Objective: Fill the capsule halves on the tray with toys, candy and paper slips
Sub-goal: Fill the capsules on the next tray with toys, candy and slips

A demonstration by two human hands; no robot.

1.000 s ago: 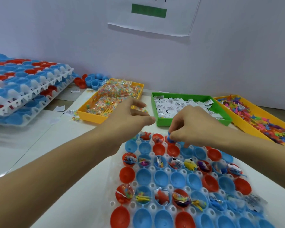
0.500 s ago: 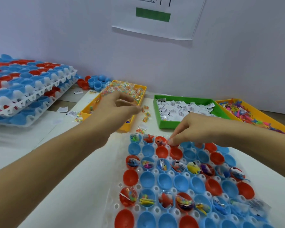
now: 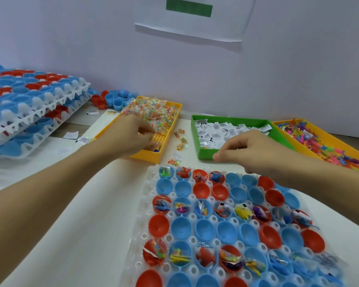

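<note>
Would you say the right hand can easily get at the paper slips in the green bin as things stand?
Probably yes: the right hand hovers at the near wall of the open green bin, and nothing covers the paper slips lying just beyond its fingers.

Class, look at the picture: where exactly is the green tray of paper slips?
In the head view, the green tray sits right of centre, between the yellow candy tray and the toy tray, behind the right hand.

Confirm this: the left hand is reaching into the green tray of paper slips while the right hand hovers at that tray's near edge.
Not quite. The head view shows the left hand in the yellow candy tray, not the green tray. The right hand is at the green tray's near edge.
</note>
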